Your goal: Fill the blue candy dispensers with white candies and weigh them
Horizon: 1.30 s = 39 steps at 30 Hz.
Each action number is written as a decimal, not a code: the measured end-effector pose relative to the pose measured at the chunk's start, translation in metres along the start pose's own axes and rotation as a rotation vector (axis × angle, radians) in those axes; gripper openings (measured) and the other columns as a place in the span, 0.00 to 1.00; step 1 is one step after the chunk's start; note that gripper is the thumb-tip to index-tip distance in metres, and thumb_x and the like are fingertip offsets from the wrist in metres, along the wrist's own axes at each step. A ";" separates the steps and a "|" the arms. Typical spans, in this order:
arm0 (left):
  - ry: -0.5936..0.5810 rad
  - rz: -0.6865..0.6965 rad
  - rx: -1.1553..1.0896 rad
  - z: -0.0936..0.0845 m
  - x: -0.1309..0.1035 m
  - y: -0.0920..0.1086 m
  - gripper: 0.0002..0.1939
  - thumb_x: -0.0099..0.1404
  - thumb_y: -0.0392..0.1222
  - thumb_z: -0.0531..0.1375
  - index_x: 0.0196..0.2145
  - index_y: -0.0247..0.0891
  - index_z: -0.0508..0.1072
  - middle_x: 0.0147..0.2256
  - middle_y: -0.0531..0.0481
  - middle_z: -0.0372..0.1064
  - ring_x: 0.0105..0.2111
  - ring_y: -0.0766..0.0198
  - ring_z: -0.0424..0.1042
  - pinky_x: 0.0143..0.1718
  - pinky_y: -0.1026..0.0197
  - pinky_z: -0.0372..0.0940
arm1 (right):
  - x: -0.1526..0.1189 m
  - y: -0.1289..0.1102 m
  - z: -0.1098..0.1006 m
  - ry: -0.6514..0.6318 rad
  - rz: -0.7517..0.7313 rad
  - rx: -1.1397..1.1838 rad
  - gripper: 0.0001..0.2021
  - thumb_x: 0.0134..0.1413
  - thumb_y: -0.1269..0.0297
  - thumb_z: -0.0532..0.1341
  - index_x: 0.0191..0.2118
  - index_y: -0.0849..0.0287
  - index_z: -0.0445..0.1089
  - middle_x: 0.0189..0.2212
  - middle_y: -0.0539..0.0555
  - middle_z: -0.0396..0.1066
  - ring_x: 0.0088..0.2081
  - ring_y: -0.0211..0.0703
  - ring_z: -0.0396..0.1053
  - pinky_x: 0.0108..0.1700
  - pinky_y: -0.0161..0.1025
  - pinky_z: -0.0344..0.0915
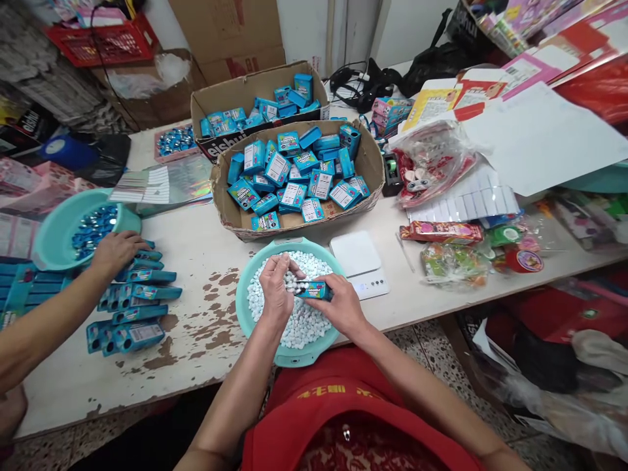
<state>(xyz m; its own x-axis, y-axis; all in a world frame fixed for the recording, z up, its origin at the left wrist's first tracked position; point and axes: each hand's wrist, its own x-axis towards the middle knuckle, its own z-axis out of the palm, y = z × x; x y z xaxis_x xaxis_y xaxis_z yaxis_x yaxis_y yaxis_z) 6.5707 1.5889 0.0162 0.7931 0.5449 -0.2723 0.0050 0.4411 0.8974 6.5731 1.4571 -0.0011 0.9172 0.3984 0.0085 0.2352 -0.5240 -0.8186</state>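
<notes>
A small blue candy box (314, 290) lies on its side in my right hand (343, 306), with fingers and thumb closed round its right end. At the box's left end, my left hand (277, 284) is curled, with several small white candies (290, 284) at its fingers, by the box opening. Both hands are above a turquoise basin (244, 314) that holds a heap of white candies (304, 330). How many candies my left hand has in it is hidden.
A cut-down carton (235, 226) of blue boxes stands behind the basin; another carton (203, 104) is behind it. A white scale (360, 261) sits right of the basin. At left, a co-worker's hand (118, 252) touches rows of blue boxes (142, 314) near a turquoise bowl (44, 242).
</notes>
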 end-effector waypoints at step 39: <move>-0.001 -0.020 0.598 -0.041 0.015 -0.091 0.10 0.45 0.34 0.68 0.20 0.41 0.69 0.25 0.51 0.61 0.37 0.59 0.65 0.32 0.68 0.56 | -0.035 0.024 -0.038 0.081 0.194 0.288 0.17 0.41 0.56 0.69 0.38 0.56 0.71 0.35 0.53 0.73 0.39 0.47 0.70 0.43 0.43 0.66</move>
<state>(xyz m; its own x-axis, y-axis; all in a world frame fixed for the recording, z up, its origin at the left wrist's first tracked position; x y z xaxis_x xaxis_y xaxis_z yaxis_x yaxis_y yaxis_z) 6.5576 1.5863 -0.0840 0.7897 0.5401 -0.2909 0.3615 -0.0266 0.9320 6.5584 1.4022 0.0004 0.9611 0.2451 -0.1274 -0.0361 -0.3457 -0.9376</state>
